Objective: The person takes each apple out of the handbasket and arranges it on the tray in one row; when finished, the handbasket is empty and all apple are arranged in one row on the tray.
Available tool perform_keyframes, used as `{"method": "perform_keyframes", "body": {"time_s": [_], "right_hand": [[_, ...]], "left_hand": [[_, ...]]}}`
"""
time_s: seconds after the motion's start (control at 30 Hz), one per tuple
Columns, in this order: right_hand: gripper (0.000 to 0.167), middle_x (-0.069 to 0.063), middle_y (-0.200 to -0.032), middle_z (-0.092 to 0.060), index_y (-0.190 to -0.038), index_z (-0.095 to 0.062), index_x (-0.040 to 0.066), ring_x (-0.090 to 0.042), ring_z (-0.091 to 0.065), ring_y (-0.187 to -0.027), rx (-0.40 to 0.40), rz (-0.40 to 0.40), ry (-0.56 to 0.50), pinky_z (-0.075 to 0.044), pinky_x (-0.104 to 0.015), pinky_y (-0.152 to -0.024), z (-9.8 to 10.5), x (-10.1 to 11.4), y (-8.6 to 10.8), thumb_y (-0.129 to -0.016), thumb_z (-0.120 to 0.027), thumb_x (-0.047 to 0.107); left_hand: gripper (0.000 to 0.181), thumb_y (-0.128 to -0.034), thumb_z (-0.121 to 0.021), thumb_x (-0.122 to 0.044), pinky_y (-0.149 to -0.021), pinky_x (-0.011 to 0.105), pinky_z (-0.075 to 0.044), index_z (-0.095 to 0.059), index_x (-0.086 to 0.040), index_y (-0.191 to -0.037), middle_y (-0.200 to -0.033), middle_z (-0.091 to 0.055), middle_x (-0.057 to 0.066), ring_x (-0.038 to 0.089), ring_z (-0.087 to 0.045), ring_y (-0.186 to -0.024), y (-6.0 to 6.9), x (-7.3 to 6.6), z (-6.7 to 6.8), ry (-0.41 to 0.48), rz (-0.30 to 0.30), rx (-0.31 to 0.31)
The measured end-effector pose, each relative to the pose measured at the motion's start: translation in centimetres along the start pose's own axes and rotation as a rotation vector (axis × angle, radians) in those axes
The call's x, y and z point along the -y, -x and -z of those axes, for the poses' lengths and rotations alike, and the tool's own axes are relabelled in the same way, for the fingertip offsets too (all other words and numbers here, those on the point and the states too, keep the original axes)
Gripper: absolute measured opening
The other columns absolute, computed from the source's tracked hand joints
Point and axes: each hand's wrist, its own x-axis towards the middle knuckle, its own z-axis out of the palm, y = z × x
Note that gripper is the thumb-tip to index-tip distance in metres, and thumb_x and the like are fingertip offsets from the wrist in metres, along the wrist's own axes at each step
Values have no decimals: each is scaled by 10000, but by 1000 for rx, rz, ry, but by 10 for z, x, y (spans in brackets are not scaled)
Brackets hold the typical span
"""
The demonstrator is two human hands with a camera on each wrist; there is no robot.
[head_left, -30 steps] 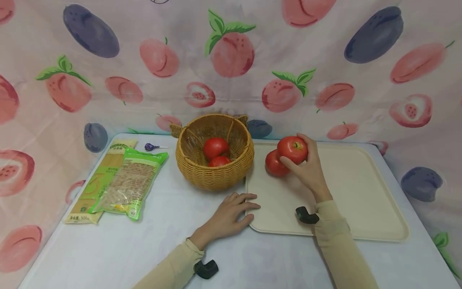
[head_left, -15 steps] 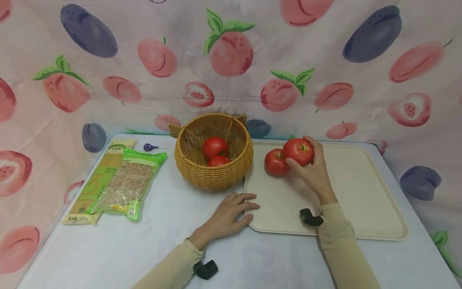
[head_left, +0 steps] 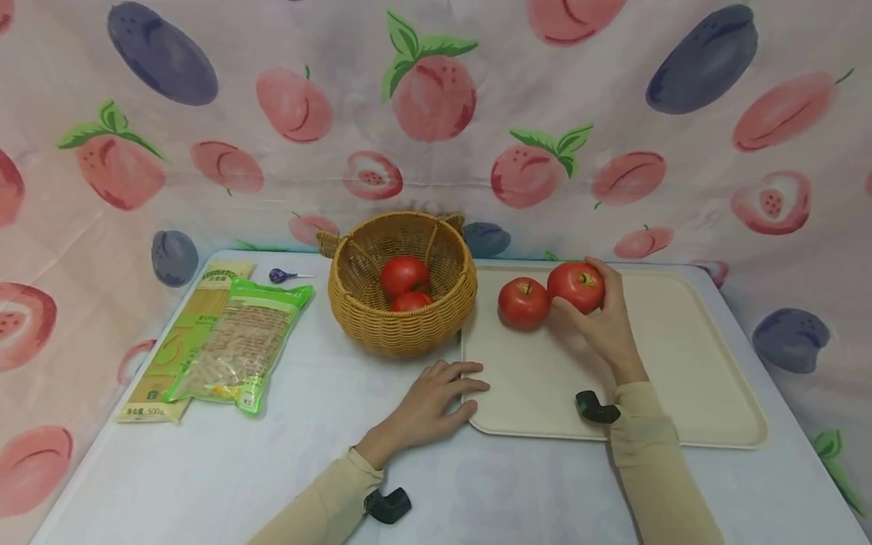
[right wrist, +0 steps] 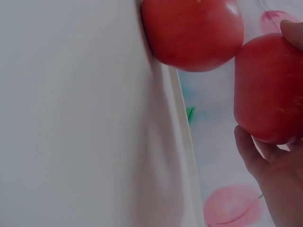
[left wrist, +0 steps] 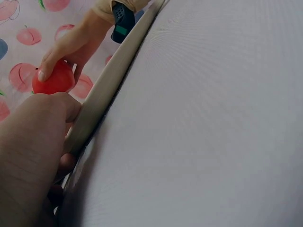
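A glossy red fruit (head_left: 574, 287) is hanging just above the far part of a cream tray (head_left: 688, 363), its stem end turning toward the head camera. The person's right hand (head_left: 604, 322) is holding it, the grip closing around its sides with the thumb on the near side. A second red fruit (head_left: 524, 303) is sitting on the tray just beside it; whether the two are touching is hard to tell.

Good handling here is probably calling for even, gentle pressure on the smooth skin, a steady wrist, and a little space from the neighbour, which looks round enough to roll.

The left hand (head_left: 429, 409) is resting at the tray's near left edge, its grip relaxed, fingers spreading over the rim; light pressure there is likely helping steadiness.

Left of the tray, a wicker basket (head_left: 402, 331) is holding two more red fruits (head_left: 405, 275). Farther left on the white worktop (head_left: 286, 462), a green-edged bag (head_left: 241, 341) is overlapping a yellow-green packet (head_left: 194, 310), and a purple lollipop (head_left: 281, 275) is lying behind.
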Motion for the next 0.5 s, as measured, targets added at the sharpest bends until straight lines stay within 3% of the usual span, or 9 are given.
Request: {"method": "perform_keyframes", "body": {"time_s": [0.23,0.5], "right_hand": [[802,-98,-1433,-333,-1448,-277,120,-258,-352,-1291,27,-38,-1,-325,-540,-1059,4,20,6,-799,-746,170],[849,-54,-1446,-335,-1460,-281,250,-249,-352,-1298,35,-47,49,-325,-545,-1059,5,-11,2,-773,-780,249]], "left_hand": [[306,-949,-515,-346,-1075,395,-325,-612,-289,-1234,-1411,-471,-83,124,-423,-1274,-1,1,0,-3,-4,-6],[306,-948,-517,-350,-1081,404,-320,-616,-288,-1231,-1408,-475,-78,127,-421,-1277,0,1,0,-3,-2,-7]]}}
